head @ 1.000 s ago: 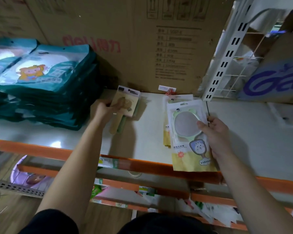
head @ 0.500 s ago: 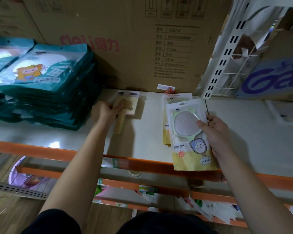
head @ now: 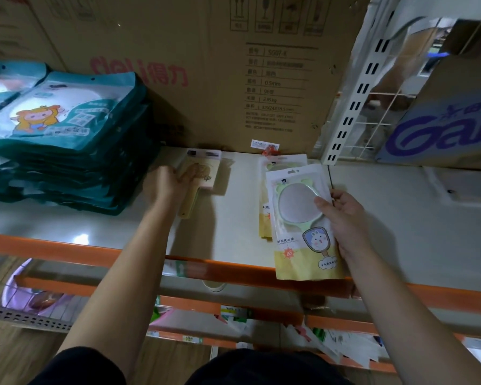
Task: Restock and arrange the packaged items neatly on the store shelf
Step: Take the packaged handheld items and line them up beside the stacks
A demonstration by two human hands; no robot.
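Observation:
On the white shelf (head: 233, 218), a beige paddle-shaped item in a pink-edged pack (head: 206, 176) lies near the back. My left hand (head: 164, 187) rests on it with the fingers laid flat across the pack. My right hand (head: 345, 218) holds a green hand mirror in a clear and yellow pack (head: 297, 218), thumb on the front and fingers behind. That pack hangs out over the shelf's front edge. Beneath it on the shelf lies a small pile of the same mirror packs (head: 264, 218).
A tall stack of teal packs (head: 67, 151) fills the left of the shelf. A big cardboard box (head: 233, 79) stands at the back. A white slotted upright (head: 353, 93) and a box with purple lettering (head: 442, 129) are on the right. The orange shelf edge (head: 67, 248) runs along the front.
My left hand has squared up the beige packs; the green handle that showed beside the beige one is now hidden. My right hand and its mirror pack have hardly moved.

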